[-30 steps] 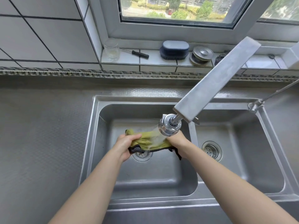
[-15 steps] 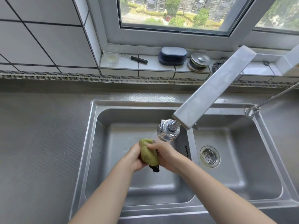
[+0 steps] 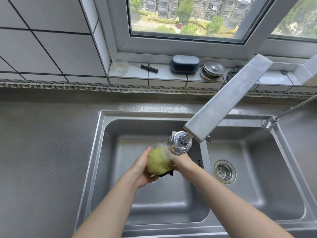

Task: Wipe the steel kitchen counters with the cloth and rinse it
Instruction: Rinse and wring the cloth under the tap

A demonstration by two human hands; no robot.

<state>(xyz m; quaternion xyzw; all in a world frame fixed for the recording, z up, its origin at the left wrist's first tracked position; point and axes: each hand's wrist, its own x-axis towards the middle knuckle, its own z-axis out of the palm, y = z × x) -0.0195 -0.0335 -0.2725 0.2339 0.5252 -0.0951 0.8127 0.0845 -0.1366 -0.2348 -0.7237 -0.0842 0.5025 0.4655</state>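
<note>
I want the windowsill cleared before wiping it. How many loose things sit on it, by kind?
Glass: 1
Screwdriver: 1
Scrub brush: 1
Drain stoppers: 2, stacked
Steel scourer: 1
Small dark item, too small to tell: 1
Total: 7

I'm looking at a home kitchen: steel double sink (image 3: 103, 152) set in a steel counter (image 3: 42, 152), white tiled wall (image 3: 42, 40). Scrub brush (image 3: 184, 64) and drain stoppers (image 3: 213, 70) on the windowsill (image 3: 163, 73), apartment blocks outside.
</note>
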